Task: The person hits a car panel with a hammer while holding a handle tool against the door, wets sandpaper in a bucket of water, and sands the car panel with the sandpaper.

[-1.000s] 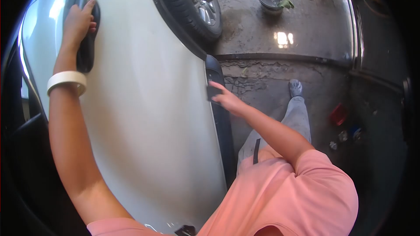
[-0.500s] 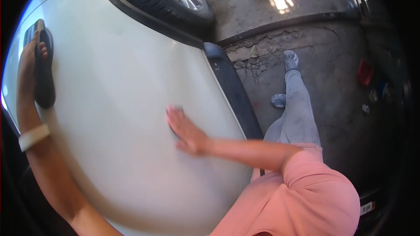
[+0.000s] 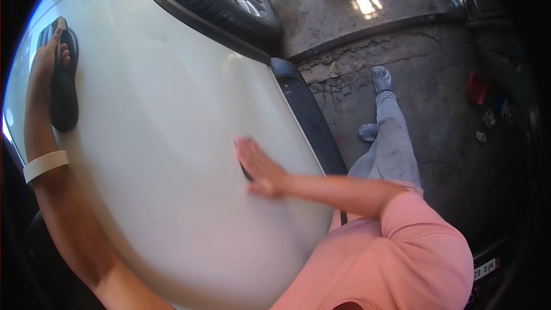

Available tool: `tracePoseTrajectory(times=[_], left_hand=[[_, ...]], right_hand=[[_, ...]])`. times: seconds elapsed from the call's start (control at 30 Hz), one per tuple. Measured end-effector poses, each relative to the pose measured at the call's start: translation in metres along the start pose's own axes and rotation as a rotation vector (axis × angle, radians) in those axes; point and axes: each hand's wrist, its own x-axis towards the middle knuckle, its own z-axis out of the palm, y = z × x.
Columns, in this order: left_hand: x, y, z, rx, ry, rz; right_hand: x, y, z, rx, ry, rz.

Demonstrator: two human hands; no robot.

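My left hand (image 3: 49,60) is at the far left, fingers curled at a long black door handle (image 3: 64,100) on the car's white side. Its index finger lies along the upper part of the handle. My right hand (image 3: 261,167) presses flat on the white door panel (image 3: 166,138), fingers together and slightly blurred. A thin dark pad (image 3: 247,173) shows along the edge of this palm; most of it is hidden, so I cannot make out its exact kind.
A wheel (image 3: 229,0) in its black arch is at the top, and a black side step (image 3: 310,115) runs along the panel's lower edge. Cracked concrete floor (image 3: 338,80) lies beyond. A red item (image 3: 477,88) and small litter are at the right, above a licence plate (image 3: 487,268).
My right hand has slid a little to the right over the panel, staying flat. The left hand keeps its hold on the handle; the whole view has shifted slightly.
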Motion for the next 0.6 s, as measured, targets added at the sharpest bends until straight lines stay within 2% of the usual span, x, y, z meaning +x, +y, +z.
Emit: tracePoseTrajectory(times=[0.03, 0.1, 0.17, 0.23, 0.3, 0.4, 0.43, 0.5, 0.6], left_hand=[[0.000, -0.002, 0.001, 0.016, 0.011, 0.001], [0.001, 0.000, 0.002, 0.040, 0.047, 0.016], [0.002, 0.000, 0.006, -0.010, 0.069, 0.048], [-0.004, 0.001, 0.008, -0.057, 0.047, 0.075], [-0.023, 0.012, 0.013, -0.116, 0.014, 0.092], [-0.008, 0.005, 0.014, -0.076, -0.032, 0.069], [-0.016, 0.008, 0.015, -0.097, -0.043, 0.083], [-0.044, 0.031, 0.022, -0.363, 0.059, -0.038], [-0.038, 0.017, 0.029, -0.283, 0.062, 0.059]], right_hand=[[0.032, 0.025, -0.003, -0.024, 0.037, -0.032], [0.137, 0.066, -0.034, -0.162, 0.060, 0.108], [0.202, 0.071, -0.063, -0.018, 0.120, 0.276], [0.173, 0.058, -0.049, -0.069, 0.150, 0.234], [0.107, 0.025, -0.023, -0.073, 0.135, 0.150], [-0.001, -0.046, 0.002, 0.047, -0.010, 0.129], [0.010, -0.037, 0.001, 0.011, 0.016, 0.111], [0.047, -0.006, 0.000, -0.048, 0.083, 0.085], [0.165, 0.076, -0.027, 0.071, 0.174, 0.451]])
